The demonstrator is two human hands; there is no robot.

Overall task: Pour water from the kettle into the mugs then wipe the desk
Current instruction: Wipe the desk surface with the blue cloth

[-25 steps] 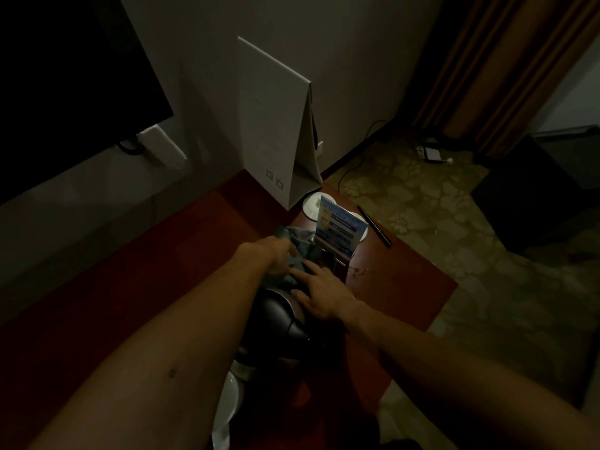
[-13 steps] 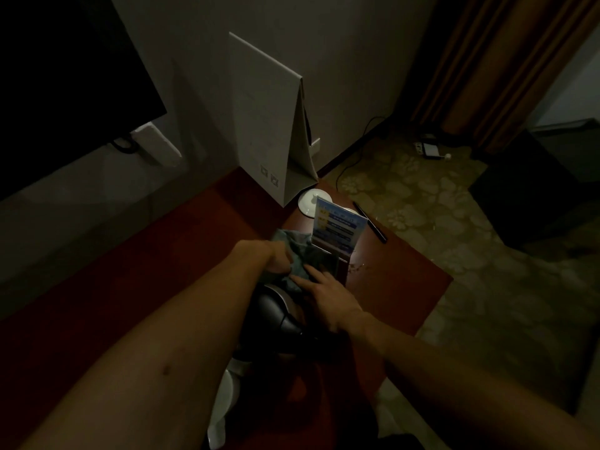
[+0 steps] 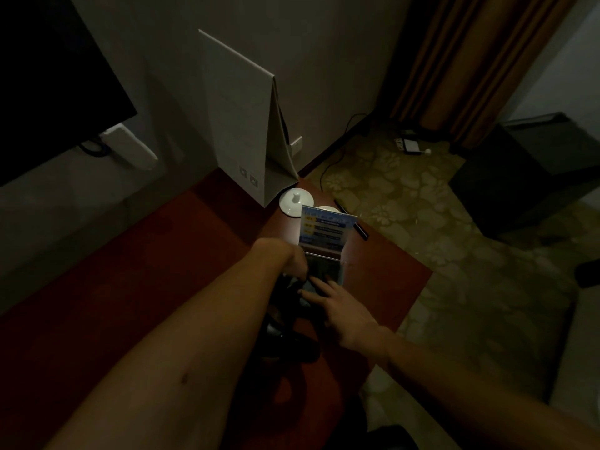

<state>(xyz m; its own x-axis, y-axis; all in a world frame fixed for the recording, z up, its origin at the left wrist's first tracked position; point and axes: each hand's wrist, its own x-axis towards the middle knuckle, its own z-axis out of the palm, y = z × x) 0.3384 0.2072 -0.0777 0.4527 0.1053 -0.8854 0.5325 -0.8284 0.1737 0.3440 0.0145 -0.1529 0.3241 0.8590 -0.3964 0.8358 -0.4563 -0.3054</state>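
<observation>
Over a dim reddish-brown wooden surface point(image 3: 162, 287), the left hand point(image 3: 285, 258) curls its fingers on a bluish cloth point(image 3: 306, 285); the right hand point(image 3: 341, 308) lays straight fingers on it. The dark rounded kettle point(image 3: 285, 329) sits just below the hands, beside the left forearm. Wiping appears to be starting; next, the cloth likely needs sweeping across the surface.

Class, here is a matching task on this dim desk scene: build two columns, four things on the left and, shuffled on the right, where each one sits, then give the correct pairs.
Things
1. white lid
2. black pen
3. blue sign card
4. white folded board

Places
A. standing against the wall at the back of the desk
B. lying at the desk's right edge, beside the carpet
C. upright just beyond the two hands
D. flat on the desk at the foot of the folded board

Pairs: 1-D, 2-B, 3-C, 4-A
</observation>
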